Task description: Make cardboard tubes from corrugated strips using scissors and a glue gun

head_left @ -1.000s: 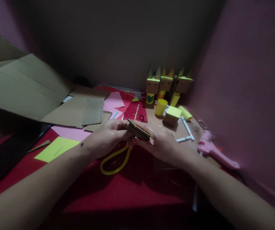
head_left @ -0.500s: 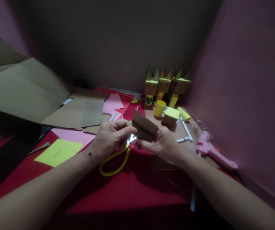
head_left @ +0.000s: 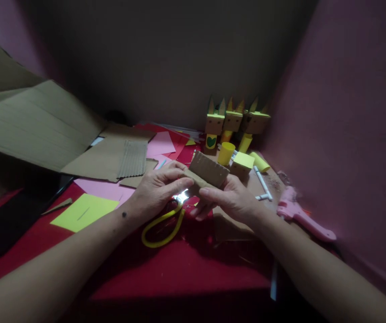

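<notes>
A folded piece of corrugated cardboard (head_left: 209, 168) is held up between my two hands above the red cloth. My left hand (head_left: 161, 186) pinches its left end between thumb and fingers. At the right end, my right hand (head_left: 228, 197) grips it with the thumb along the lower front edge. Beneath the hands lies a yellow loop (head_left: 164, 243), apparently a scissor handle, beside a bright shiny spot. Part of the cardboard is hidden by my fingers.
Behind stand several cardboard figures (head_left: 215, 123) with pointed ears. Nearby are a yellow cylinder (head_left: 225, 154), a yellow-topped cardboard box (head_left: 243, 163), and a pink glue gun (head_left: 304, 215). Yellow paper (head_left: 85, 213), a corrugated strip (head_left: 132, 159) and large cardboard flaps (head_left: 41, 123) lie left.
The folded cardboard has tilted so its upper flap shows more of its face. My right thumb has shifted up onto its front edge, and the right fingers show more below.
</notes>
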Available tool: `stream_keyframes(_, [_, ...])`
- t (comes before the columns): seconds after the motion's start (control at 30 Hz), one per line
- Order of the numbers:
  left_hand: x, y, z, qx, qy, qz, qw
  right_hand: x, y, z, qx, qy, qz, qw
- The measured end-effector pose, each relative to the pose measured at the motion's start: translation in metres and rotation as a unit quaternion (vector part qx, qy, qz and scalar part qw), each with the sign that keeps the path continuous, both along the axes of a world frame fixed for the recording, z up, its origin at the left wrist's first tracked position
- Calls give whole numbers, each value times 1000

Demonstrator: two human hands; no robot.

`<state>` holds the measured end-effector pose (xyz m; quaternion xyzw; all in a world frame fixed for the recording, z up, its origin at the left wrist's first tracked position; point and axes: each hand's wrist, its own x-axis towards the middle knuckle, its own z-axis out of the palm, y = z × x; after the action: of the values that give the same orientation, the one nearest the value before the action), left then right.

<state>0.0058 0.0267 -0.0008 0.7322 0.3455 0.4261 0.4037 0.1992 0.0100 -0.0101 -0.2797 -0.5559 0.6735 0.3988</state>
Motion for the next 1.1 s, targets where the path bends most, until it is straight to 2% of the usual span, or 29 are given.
stream_keyframes(0.2, [6,-7,2,5,-17,11,1000,2,-2,-1,5,-29,44,999])
stream_keyframes(0.27, [7,-7,2,-8,-17,15,1000,2,0,-2,30,-35,8,999])
stream_keyframes(0.4, [7,-9,4,-36,16,31,999,0,7,-5,58,41,-94,993])
stream_keyframes(0.57, [10,-11,5,-28,29,49,998,-2,8,-8,48,52,-93,993])
stream_keyframes(0.63, [11,-10,2,-39,14,70,997,-3,5,-8,68,40,-91,993])
stream_keyframes(0.73, [12,-9,-4,-97,-33,96,990,-7,-1,-7,123,1,-99,987])
stream_keyframes(0.83, [14,-8,-7,-169,-104,83,977,-11,-5,-8,223,-77,-104,966])
stream_keyframes(0.9, [16,-7,-7,-198,-134,74,968,-14,-8,-9,309,-136,-114,934])
stream_keyframes(1.0, [17,-8,-3,-176,-103,92,975,-17,-11,-10,374,-200,-150,893])
stream_keyframes(1.1, [15,-8,0,-127,-50,110,984,-17,-11,-8,378,-219,-173,882])
